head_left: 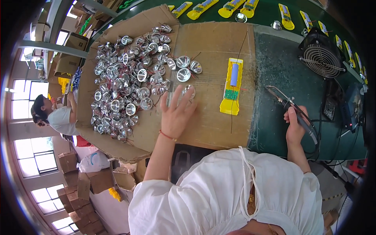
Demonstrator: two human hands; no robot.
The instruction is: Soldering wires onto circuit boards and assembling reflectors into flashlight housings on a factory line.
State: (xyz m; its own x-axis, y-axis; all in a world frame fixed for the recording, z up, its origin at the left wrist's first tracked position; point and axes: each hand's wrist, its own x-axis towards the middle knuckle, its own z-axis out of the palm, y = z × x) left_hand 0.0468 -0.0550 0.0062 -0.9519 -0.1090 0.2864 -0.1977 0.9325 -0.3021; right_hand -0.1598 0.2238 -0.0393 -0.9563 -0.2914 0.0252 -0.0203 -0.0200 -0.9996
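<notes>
My left hand is over the cardboard, its fingers spread at a shiny round lamp reflector, partly covered by them; whether they touch it is unclear. Just beyond lie a few more loose reflectors. Between my hands rests a yellow plastic casing, with a purple cylindrical battery and a green circuit board in it. Thin dark wires run from its two ends. On the right, my right hand grips a soldering iron, its tip pointing up and left, above the green mat.
A cardboard tray heaped with wired reflectors fills the left side. A caged fan stands at the right, beside a blue box-shaped unit and cables. More yellow casings line the far edge. Another person sits at far left.
</notes>
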